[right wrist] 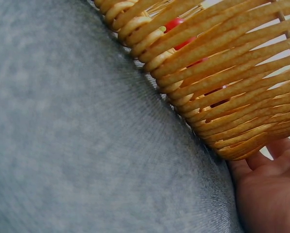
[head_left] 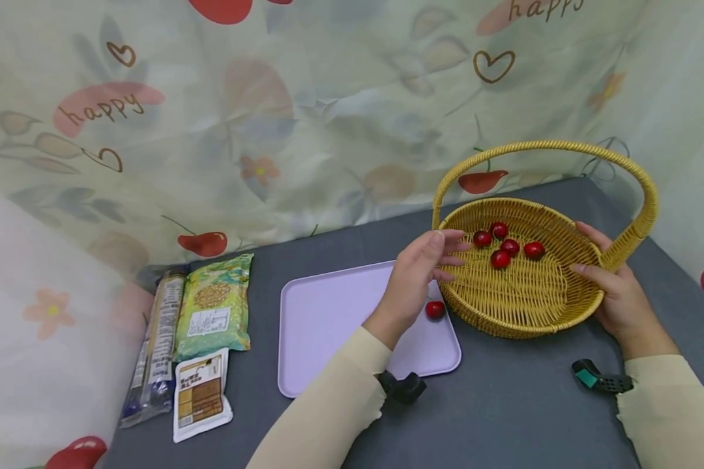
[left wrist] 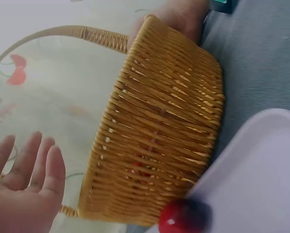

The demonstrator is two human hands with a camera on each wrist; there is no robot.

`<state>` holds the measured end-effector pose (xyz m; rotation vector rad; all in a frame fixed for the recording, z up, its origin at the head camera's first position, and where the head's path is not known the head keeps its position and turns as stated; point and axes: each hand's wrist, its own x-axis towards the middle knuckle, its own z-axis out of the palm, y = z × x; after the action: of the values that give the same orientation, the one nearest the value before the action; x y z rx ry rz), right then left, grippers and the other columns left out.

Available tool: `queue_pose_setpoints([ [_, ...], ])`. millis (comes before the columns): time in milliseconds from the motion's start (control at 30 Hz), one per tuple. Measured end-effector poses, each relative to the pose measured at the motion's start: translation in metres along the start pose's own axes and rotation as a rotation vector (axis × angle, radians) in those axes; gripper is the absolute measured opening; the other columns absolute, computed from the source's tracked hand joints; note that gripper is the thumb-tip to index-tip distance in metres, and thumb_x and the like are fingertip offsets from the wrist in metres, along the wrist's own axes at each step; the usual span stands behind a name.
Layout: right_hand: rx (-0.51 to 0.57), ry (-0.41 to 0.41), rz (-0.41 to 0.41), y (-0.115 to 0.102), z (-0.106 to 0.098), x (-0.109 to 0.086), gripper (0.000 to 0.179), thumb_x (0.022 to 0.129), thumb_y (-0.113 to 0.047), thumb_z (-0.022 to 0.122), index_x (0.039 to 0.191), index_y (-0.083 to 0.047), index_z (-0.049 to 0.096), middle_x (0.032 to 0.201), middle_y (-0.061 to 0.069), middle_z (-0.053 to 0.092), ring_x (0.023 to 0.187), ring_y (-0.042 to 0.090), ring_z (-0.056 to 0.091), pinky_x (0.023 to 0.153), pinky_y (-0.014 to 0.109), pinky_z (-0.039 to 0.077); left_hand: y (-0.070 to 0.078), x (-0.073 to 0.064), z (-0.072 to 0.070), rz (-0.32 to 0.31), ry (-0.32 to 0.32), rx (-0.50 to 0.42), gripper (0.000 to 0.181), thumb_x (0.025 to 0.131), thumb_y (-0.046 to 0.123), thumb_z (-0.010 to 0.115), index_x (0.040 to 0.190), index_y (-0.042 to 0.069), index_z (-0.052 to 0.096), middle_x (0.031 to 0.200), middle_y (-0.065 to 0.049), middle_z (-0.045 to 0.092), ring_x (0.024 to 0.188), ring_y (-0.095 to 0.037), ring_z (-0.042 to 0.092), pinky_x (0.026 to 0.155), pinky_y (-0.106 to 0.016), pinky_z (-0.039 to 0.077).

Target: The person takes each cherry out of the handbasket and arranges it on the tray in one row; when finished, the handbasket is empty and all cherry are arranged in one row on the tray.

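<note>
A yellow wicker basket [head_left: 507, 306] with a tall arched handle stands at the right of the table, several red cherries [head_left: 510, 247] lying inside. My right hand [head_left: 624, 299] grips its right rim beside the handle's base, thumb over the inside. In the right wrist view, that hand [right wrist: 271, 189] is partly hidden by the basket wall. My left hand [head_left: 413, 270] is at the basket's left rim, fingers extended and holding nothing; the left wrist view shows the fingers [left wrist: 25, 162] apart from the weave. One more cherry [head_left: 435, 310] rests on the lilac tray [head_left: 322, 326], below the left hand.
At the table's left lie a green-yellow food bag [head_left: 214, 306], a small white-and-brown packet [head_left: 201, 395] and a long clear-wrapped package [head_left: 163, 339]. A printed curtain [head_left: 328, 130] hangs behind the grey table [head_left: 481, 410]. My left forearm crosses the tray's front edge.
</note>
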<state>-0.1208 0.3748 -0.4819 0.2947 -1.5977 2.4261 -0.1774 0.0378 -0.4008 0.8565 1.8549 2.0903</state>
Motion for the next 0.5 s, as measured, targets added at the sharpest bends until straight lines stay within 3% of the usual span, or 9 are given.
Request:
queue_pose_setpoints([
  [133, 0.01, -0.004, 0.0, 0.0, 0.0, 0.0, 0.069, 0.106, 0.021, 0.039, 0.168, -0.009, 0.039, 0.158, 0.013, 0.047, 0.137, 0.018, 0.058, 0.093, 0.029, 0.059, 0.003, 0.019, 0.011, -0.025, -0.053, -0.024, 0.047, 0.12, 0.038, 0.044, 0.147, 0.004, 0.062, 0.135, -0.011, 0.072, 0.116, -0.021, 0.071, 0.092, -0.04, 0.06],
  [267, 0.023, -0.012, -0.001, 0.0, -0.001, 0.001, 0.068, 0.106, 0.021, 0.038, 0.169, -0.006, 0.036, 0.158, 0.014, 0.048, 0.138, 0.019, 0.058, 0.094, 0.03, 0.058, 0.0, 0.036, 0.018, -0.072, -0.091, -0.028, 0.043, 0.119, 0.038, 0.047, 0.148, 0.01, 0.062, 0.133, -0.004, 0.071, 0.118, -0.019, 0.069, 0.093, -0.037, 0.06],
  [333, 0.024, -0.01, -0.002, 0.0, -0.001, 0.001, 0.068, 0.106, 0.021, 0.038, 0.169, -0.005, 0.035, 0.158, 0.014, 0.048, 0.138, 0.019, 0.058, 0.094, 0.03, 0.058, -0.005, 0.044, 0.022, -0.095, -0.09, -0.017, 0.042, 0.118, 0.038, 0.049, 0.148, 0.012, 0.062, 0.13, 0.004, 0.071, 0.118, -0.017, 0.069, 0.093, -0.035, 0.059],
  [500, 0.023, -0.008, -0.001, 0.0, -0.002, 0.001, 0.068, 0.106, 0.021, 0.039, 0.169, -0.004, 0.033, 0.159, 0.014, 0.048, 0.138, 0.02, 0.058, 0.094, 0.031, 0.059, -0.017, 0.056, 0.037, -0.102, -0.064, 0.008, 0.037, 0.115, 0.029, 0.059, 0.146, 0.009, 0.064, 0.126, 0.008, 0.07, 0.115, -0.009, 0.067, 0.092, -0.034, 0.06],
])
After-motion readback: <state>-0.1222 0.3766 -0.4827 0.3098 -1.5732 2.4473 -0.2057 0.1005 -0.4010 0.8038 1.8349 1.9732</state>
